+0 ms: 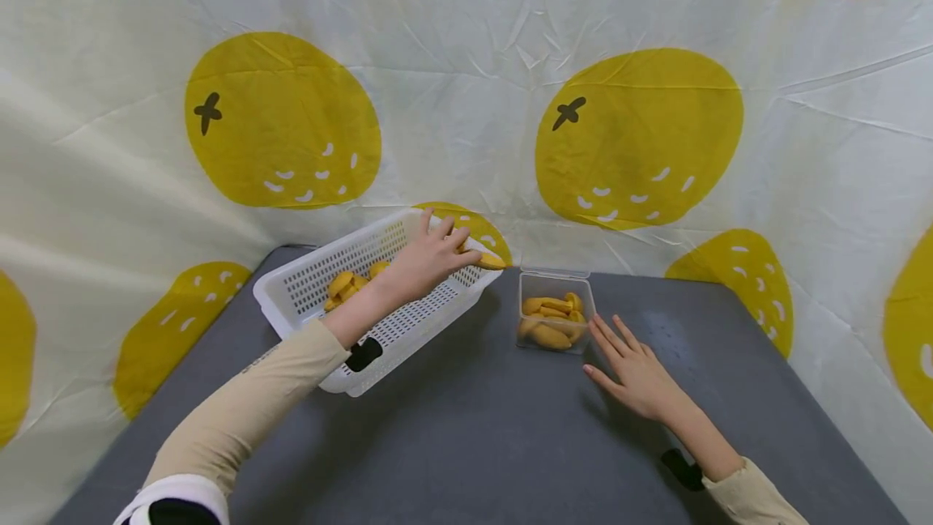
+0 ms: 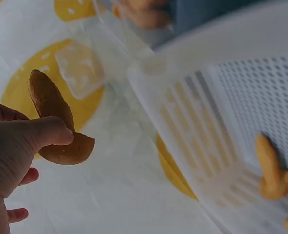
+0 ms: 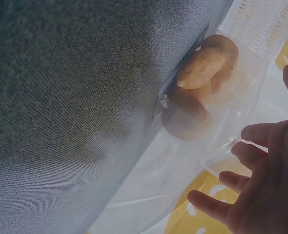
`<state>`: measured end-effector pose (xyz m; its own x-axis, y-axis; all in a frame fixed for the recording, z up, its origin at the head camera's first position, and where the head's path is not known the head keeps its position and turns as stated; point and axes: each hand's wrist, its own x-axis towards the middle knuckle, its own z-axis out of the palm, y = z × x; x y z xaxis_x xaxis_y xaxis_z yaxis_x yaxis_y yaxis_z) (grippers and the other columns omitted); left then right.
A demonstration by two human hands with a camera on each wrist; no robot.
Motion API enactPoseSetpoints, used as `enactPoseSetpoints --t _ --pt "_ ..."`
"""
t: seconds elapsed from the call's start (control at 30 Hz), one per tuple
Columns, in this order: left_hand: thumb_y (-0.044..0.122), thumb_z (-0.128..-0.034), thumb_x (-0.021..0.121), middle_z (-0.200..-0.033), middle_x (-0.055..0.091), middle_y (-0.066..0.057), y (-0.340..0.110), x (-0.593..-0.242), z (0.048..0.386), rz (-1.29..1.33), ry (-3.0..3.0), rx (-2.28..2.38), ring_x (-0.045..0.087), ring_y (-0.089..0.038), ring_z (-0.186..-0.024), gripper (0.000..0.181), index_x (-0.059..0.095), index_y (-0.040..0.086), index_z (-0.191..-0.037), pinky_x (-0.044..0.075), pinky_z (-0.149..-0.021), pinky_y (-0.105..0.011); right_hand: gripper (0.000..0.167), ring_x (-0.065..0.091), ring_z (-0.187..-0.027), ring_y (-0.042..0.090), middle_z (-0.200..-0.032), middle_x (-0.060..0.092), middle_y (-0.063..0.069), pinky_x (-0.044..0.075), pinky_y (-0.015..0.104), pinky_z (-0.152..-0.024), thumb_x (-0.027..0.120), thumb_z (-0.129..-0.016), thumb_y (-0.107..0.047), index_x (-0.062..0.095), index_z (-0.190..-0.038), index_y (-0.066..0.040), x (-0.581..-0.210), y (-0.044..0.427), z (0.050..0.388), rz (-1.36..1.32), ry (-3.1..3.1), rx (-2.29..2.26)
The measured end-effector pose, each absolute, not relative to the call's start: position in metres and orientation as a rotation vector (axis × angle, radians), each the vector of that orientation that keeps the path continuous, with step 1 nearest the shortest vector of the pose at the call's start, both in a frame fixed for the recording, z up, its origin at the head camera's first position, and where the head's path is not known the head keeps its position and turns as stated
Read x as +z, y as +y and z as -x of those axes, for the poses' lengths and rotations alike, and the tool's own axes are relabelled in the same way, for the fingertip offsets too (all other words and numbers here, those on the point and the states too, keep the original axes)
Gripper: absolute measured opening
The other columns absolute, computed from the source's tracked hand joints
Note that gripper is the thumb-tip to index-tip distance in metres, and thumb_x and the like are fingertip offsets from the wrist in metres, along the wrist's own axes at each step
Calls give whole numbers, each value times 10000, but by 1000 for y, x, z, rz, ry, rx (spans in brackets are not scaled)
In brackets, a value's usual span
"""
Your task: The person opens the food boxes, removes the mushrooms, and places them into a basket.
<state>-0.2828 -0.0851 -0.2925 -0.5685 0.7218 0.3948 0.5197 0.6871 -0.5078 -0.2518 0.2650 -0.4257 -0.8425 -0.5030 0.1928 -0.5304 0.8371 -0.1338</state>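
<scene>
In the head view my left hand (image 1: 425,264) reaches over the white plastic basket (image 1: 313,286). It pinches a yellow-brown mushroom (image 1: 490,261) above the basket's right end. The left wrist view shows this mushroom (image 2: 53,102) between thumb and fingers, with its stem pointing up and its cap low. Several more mushrooms (image 1: 342,286) lie inside the basket, partly behind my forearm. Right of the basket stands a small clear plastic box (image 1: 521,302) with several mushrooms (image 1: 552,314) in it. My right hand (image 1: 634,371) has its fingers spread, fingertips at the box's right side.
Dark grey cloth covers the table (image 1: 466,444). A white curtain (image 1: 459,136) with yellow fruit prints hangs right behind the table's back edge. At the back of the clear box, a transparent flap (image 1: 555,272) stands up. The basket's end reaches close to the box.
</scene>
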Motion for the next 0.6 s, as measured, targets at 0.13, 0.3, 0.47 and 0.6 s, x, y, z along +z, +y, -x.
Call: enactPoseSetpoints --t 0.13,0.3,0.47,0.6 --pt "50 -804 621 -945 468 -70 -119 -295 281 906 -2342 442 439 -280 -939 275 508 214 -994 300 -943 -598 690 32 -1397 257 -1483 207 107 266 612 -950 437 -886 -481 181 -1433 -147 -425 265 252 -814 -2878 272" --pt "60 -781 648 -908 447 -82 -159 -298 279 828 -2375 463 435 -300 -933 282 502 187 -987 296 -940 -617 688 70 -1390 286 -1484 205 105 266 612 -956 440 -884 -482 207 -1427 -128 -424 265 253 -816 -2892 274" --pt "25 -782 621 -908 468 -111 -195 -304 278 708 -2430 480 439 -329 -938 299 534 189 -1016 312 -914 -607 689 65 -1391 280 -1482 210 108 275 611 -950 454 -884 -467 186 -1432 -146 -423 266 254 -823 -2875 266" --pt "19 -756 651 -880 472 -114 -221 -315 279 618 -2510 423 438 -328 -908 321 562 186 -1016 291 -911 -622 698 58 -1392 278 -1484 203 107 273 611 -948 463 -881 -462 169 -1436 -156 -423 267 256 -824 -2877 267"
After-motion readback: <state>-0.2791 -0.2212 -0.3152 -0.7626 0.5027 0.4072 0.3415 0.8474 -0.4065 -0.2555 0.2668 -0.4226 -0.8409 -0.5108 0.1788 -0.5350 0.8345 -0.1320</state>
